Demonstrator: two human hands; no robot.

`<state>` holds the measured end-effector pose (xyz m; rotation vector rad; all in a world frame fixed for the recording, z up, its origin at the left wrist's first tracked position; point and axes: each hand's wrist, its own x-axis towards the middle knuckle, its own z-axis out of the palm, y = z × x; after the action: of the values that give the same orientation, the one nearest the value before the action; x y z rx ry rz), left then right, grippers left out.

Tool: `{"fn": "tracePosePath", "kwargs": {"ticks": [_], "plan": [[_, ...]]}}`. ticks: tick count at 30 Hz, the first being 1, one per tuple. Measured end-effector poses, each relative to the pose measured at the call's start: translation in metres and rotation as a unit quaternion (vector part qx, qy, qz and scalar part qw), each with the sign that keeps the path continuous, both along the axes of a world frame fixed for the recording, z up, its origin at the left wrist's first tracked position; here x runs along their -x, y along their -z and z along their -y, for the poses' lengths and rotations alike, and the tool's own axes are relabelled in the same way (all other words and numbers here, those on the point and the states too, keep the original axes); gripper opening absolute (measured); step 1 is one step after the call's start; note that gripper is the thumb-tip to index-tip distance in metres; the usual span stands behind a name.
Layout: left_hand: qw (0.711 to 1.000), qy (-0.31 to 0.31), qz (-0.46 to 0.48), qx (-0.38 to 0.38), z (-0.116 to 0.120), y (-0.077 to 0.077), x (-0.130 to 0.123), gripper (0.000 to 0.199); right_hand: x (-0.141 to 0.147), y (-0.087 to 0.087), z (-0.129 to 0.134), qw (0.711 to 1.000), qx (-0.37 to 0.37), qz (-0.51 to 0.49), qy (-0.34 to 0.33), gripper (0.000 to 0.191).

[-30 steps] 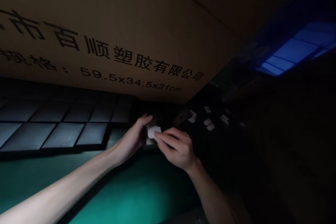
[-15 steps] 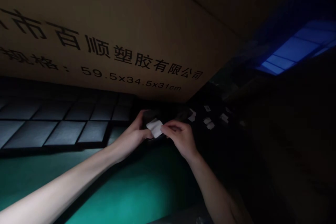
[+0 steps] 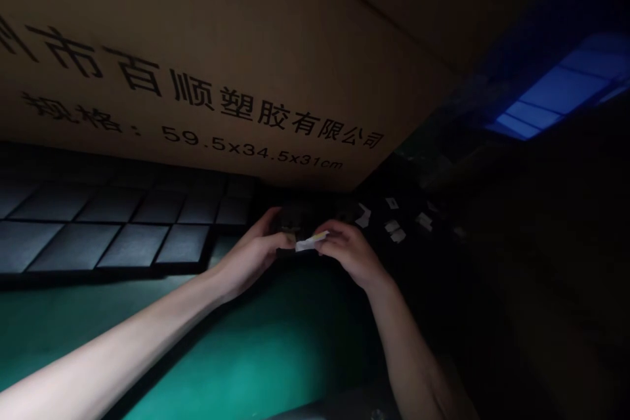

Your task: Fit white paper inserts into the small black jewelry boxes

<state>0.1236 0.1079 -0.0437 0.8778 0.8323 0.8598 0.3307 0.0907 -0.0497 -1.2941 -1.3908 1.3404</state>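
Head view, looking forward and down under the lower edge of a tilted cardboard carton (image 3: 187, 59) printed with black Chinese characters. At far left, a dark panel divided into square cells (image 3: 113, 230) lies on a green-topped table (image 3: 236, 354), its near edge running just above the person's left forearm. The left hand (image 3: 253, 256) reaches in from the lower left, its fingers curled together against a dark object (image 3: 294, 218) in the dim middle of the view; whether they clamp that object cannot be told from this light. A small white paper strip (image 3: 311, 242) with a yellow edge sits between the two hands, its left end just by the left fingertips. The right hand (image 3: 352, 252) comes in from the lower right, its fingers pressed together on the strip's right end, pinching it. Working this small, a close pinch that keeps the strip taut and flat seems the safest way to stop it curling or folding. Further right, several white paper scraps (image 3: 395, 231) lie scattered across a dark surface (image 3: 374, 256), and a blue-lit panel (image 3: 556, 95) glows at the upper right.
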Motion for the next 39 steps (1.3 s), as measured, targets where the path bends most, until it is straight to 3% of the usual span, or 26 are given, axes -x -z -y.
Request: {"fn": "tracePosePath", "kwargs": {"ticks": [5,8,13,17,20,25,28,34,39], "plan": [[1.0,0.01,0.01,0.015,0.001,-0.004,0.001,0.055,0.001,-0.005,0.004,0.997,-0.037,0.008,-0.069,0.015],[1.0,0.006,0.008,0.016,0.001,-0.003,0.0,0.057,-0.001,-0.005,0.004,0.996,-0.06,0.027,-0.059,0.014],[0.999,0.008,0.028,0.02,0.001,-0.001,-0.001,0.056,-0.005,0.004,-0.001,0.992,-0.118,0.037,-0.004,0.009],[0.996,0.017,0.066,0.052,0.002,-0.005,-0.002,0.062,0.005,0.011,-0.002,0.984,-0.139,-0.021,0.111,0.016],[0.994,0.021,0.084,0.069,0.003,-0.008,-0.002,0.064,0.016,0.012,0.002,0.97,-0.175,-0.009,0.167,0.017],[0.994,0.052,0.073,0.062,0.005,-0.007,0.0,0.068,0.022,0.012,0.008,0.95,-0.271,0.065,0.138,0.005],[0.995,0.056,0.055,0.056,0.005,-0.005,0.0,0.067,0.021,0.014,0.009,0.936,-0.318,0.108,0.107,0.008],[1.0,0.03,0.0,0.006,0.003,0.0,0.0,0.066,0.022,0.013,0.012,0.934,-0.321,0.128,0.097,0.012],[0.997,0.044,-0.045,-0.053,0.003,-0.001,0.0,0.064,0.027,0.014,0.013,0.931,-0.327,0.135,0.091,0.012]]}}
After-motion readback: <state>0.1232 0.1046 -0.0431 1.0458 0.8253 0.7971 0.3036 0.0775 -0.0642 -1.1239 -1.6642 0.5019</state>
